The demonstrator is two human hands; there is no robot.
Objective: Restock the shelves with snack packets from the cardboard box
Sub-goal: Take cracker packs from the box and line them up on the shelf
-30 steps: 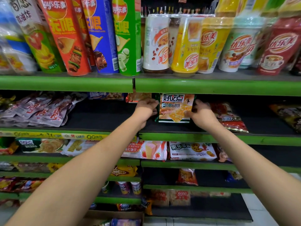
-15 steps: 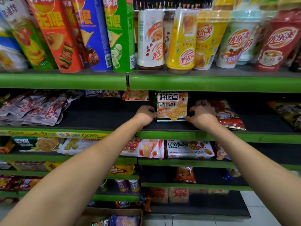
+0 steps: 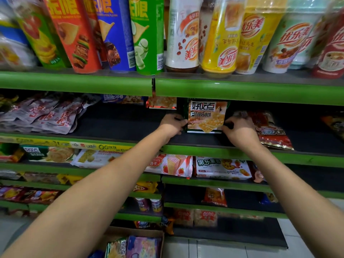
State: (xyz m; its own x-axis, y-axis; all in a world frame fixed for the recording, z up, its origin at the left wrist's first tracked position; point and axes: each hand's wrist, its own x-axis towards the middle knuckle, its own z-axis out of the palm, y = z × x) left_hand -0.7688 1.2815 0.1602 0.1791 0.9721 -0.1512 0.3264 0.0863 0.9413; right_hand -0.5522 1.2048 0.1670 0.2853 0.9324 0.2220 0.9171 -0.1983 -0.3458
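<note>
Green biscuit packet (image 3: 205, 116) upright on the shelf (image 3: 130, 131); left hand (image 3: 172, 125) and right hand (image 3: 239, 131) each with a grip on its sides

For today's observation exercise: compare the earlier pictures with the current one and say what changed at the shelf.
Little changed. Both hands slid down the green biscuit packet: the left hand and right hand now grip its lower edges, seating it upright on the shelf. Nothing was released; neighbouring packets stayed put.
</note>
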